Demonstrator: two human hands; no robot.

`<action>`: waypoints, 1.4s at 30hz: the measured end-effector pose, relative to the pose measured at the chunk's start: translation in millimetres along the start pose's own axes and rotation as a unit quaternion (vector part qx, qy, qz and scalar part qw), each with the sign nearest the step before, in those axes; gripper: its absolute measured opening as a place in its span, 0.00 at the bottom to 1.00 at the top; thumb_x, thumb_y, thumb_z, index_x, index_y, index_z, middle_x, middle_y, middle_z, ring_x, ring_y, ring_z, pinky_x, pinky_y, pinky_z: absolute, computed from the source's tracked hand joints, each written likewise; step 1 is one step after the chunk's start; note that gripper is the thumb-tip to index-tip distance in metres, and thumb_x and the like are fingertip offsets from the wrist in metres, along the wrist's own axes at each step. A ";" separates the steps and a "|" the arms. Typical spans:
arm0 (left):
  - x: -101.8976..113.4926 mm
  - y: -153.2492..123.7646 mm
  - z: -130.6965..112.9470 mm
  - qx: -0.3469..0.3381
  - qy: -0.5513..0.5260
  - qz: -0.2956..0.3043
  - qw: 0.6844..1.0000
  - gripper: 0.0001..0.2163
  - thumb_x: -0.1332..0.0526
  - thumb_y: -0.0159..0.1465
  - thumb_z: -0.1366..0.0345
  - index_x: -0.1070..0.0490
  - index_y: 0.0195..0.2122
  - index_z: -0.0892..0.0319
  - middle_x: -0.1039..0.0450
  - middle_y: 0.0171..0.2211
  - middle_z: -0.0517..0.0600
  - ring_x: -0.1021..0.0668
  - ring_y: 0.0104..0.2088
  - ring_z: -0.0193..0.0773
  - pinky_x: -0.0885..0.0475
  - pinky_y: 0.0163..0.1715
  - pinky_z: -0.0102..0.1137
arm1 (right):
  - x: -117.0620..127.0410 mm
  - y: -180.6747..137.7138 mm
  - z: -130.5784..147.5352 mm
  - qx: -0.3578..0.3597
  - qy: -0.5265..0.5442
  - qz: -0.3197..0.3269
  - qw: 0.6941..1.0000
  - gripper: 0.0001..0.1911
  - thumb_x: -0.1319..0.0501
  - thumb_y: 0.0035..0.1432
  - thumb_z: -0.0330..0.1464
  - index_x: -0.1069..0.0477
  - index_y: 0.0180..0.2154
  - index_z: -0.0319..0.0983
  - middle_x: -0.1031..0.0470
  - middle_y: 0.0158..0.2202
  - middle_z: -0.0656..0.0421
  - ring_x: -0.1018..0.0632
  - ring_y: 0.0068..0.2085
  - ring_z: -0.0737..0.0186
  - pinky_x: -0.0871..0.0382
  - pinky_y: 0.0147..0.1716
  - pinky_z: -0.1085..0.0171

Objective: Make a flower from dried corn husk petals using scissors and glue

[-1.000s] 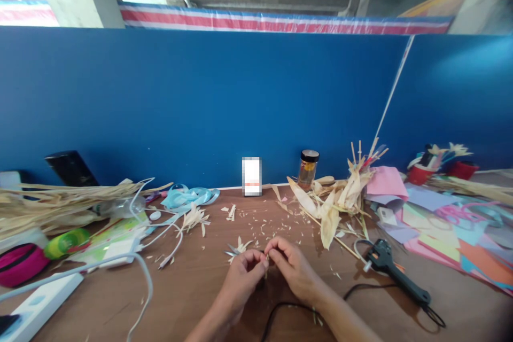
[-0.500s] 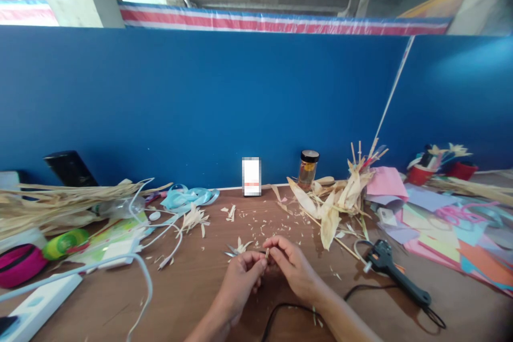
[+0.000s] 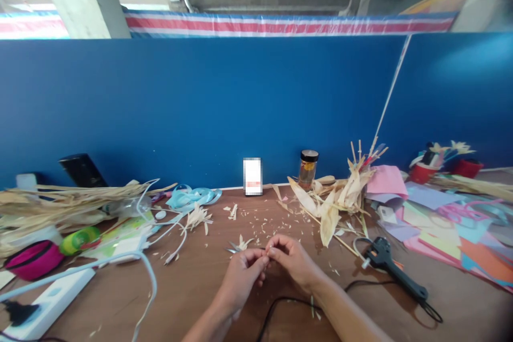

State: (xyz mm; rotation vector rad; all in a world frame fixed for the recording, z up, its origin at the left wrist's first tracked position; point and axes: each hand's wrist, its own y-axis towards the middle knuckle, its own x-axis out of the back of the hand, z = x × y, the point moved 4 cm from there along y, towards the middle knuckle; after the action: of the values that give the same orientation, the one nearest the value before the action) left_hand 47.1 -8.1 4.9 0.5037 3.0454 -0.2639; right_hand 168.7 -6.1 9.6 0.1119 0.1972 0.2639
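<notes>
Left hand (image 3: pixel 242 276) and right hand (image 3: pixel 294 262) meet, thumbs pressed to fingers; can't tell what's pinched.
I see husk strips (image 3: pixel 242 245) on the table (image 3: pixel 192 288) just beyond: cream, pointed, splayed.

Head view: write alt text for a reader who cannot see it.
A person's left hand and right hand meet, fingers pinched, above a brown tabletop strewn with pale scraps; anything held is indistinct. A black glue gun lies at right, dried corn husks beyond, before a blue partition.
</notes>
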 end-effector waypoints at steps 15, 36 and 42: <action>4.4 -6.8 -7.0 -0.002 0.035 0.056 0.998 0.12 0.39 0.51 0.58 0.30 0.26 0.63 0.32 0.20 0.45 0.36 0.17 0.25 0.43 0.18 0.23 | -0.8 -2.3 -2.6 -0.026 0.012 0.026 0.999 0.12 0.35 0.45 0.37 0.33 0.27 0.36 0.30 0.24 0.63 0.29 0.27 0.67 0.38 0.30 0.67; 49.8 16.5 -52.2 -0.081 -0.167 0.000 0.983 0.09 0.35 0.49 0.64 0.30 0.29 0.63 0.32 0.26 0.46 0.36 0.18 0.22 0.41 0.17 0.19 | -0.3 -6.9 49.5 0.041 -0.013 -0.067 0.997 0.11 0.40 0.51 0.39 0.31 0.33 0.37 0.36 0.25 0.63 0.36 0.24 0.72 0.42 0.22 0.71; 64.9 16.9 -32.4 -0.066 -0.292 -0.020 0.954 0.10 0.34 0.48 0.68 0.31 0.32 0.62 0.33 0.25 0.44 0.34 0.19 0.22 0.38 0.17 0.18 | -53.6 -67.5 69.6 0.069 -0.152 0.097 0.981 0.13 0.47 0.55 0.42 0.31 0.40 0.46 0.31 0.31 0.59 0.31 0.33 0.63 0.36 0.29 0.61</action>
State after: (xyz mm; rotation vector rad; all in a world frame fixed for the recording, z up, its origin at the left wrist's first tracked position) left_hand -9.3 33.8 29.5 0.2871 2.4751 -0.1703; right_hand 149.1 -91.1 77.9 0.3067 -0.0999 0.4228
